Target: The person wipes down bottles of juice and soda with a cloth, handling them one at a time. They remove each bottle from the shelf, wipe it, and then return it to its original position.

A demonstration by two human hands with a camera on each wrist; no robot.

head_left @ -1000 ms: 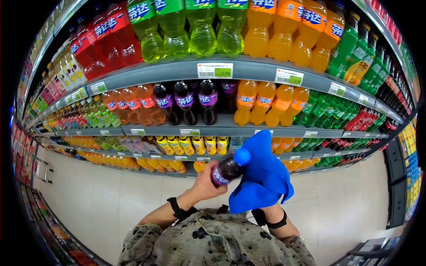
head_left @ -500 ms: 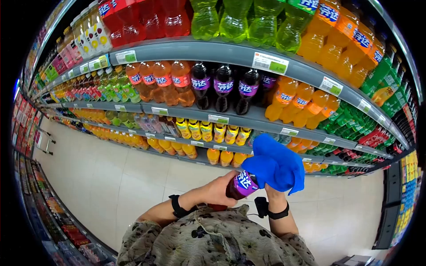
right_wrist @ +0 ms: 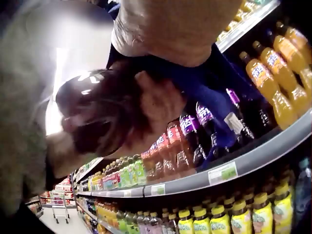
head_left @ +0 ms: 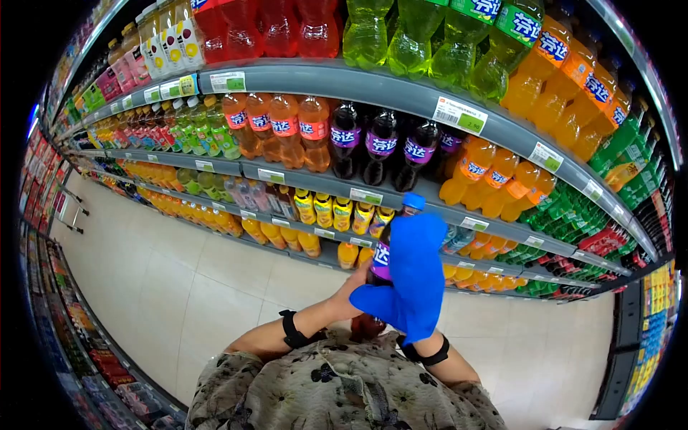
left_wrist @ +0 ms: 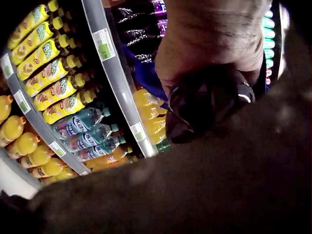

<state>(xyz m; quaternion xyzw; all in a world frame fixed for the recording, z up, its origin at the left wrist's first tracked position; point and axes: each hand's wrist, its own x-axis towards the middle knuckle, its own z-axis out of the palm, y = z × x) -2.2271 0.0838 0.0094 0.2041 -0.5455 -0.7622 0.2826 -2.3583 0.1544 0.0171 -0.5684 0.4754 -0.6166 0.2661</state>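
In the head view my left hand [head_left: 344, 299] grips a dark soda bottle [head_left: 380, 264] with a purple label, held tilted in front of my chest. A bright blue cloth [head_left: 417, 276] lies over the bottle's right side, and a blue cap shows above it. My right hand [right_wrist: 170, 31] holds the cloth against the bottle; in the head view the cloth covers this hand. The bottle's dark base [left_wrist: 202, 105] pokes out below my left hand in the left wrist view. In the right wrist view, left-hand fingers [right_wrist: 158, 105] curl along the bottle.
A supermarket shelf [head_left: 315, 75] curves across in front, stacked with soda bottles. Matching purple-label bottles [head_left: 381, 143] stand on the second level beside orange ones [head_left: 494, 172]. Yellow-label bottles [head_left: 324, 211] sit lower. Pale floor tiles [head_left: 215, 287] lie below, and a trolley [right_wrist: 59, 209] stands down the aisle.
The view has swung rightward. The cloth came off the bottle's cap end, passed to the right, and now lies along its side. The bottle has turned more upright in my left hand.
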